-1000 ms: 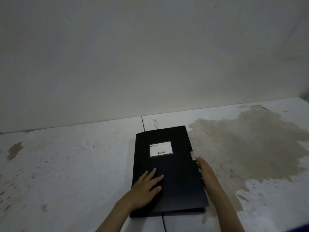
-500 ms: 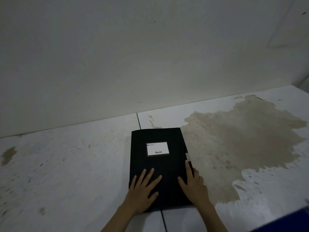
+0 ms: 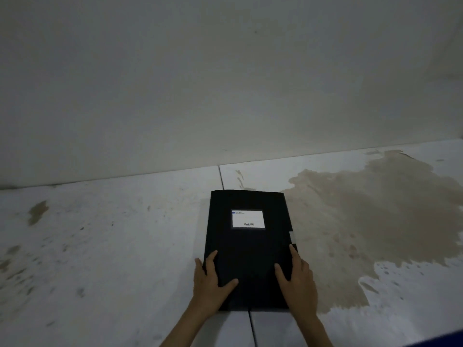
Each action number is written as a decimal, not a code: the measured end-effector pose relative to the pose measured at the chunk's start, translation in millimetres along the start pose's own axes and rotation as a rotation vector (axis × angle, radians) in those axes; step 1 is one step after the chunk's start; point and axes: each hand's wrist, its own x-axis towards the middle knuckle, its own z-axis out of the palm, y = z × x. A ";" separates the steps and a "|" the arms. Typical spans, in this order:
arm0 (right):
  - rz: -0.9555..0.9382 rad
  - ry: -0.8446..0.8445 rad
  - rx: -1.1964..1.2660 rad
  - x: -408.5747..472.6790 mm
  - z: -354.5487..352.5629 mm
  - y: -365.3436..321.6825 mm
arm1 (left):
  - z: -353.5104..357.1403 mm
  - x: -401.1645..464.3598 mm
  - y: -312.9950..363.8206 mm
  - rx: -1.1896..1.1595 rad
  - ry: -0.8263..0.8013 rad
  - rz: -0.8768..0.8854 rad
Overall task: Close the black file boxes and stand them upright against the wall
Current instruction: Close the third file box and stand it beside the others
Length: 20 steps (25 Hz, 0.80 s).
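One black file box (image 3: pixel 248 244) lies flat and closed on the pale surface, a white label on its lid toward the far end. My left hand (image 3: pixel 211 280) grips its near left edge, thumb on the lid and fingers curled around the side. On the near right edge sits my right hand (image 3: pixel 297 276), thumb on the lid and fingers along the side. A small grey tab shows on the right edge, just beyond my right fingers. The wall (image 3: pixel 225 83) rises a short way behind the box.
The surface (image 3: pixel 112 246) is two white panels with a seam running under the box. A large brown stain (image 3: pixel 363 221) spreads to the right of the box and smaller spots mark the left. A dark blue edge (image 3: pixel 436 343) shows at the bottom right corner.
My left hand slid from flat on the lid to the box's left edge. My right hand shifted out to the right edge. The box now lies squarer to the wall.
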 end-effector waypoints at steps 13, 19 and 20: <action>-0.259 -0.354 0.529 -120.7 101.3 -188.7 | -215.8 -104.8 -136.2 -0.790 0.639 -0.249; -0.456 -0.494 0.634 -199.5 144.8 -304.9 | -320.5 -180.8 -214.9 -0.952 0.820 -0.215; -0.482 -0.521 0.652 -210.8 149.7 -320.3 | -333.0 -193.3 -225.3 -0.973 0.857 -0.198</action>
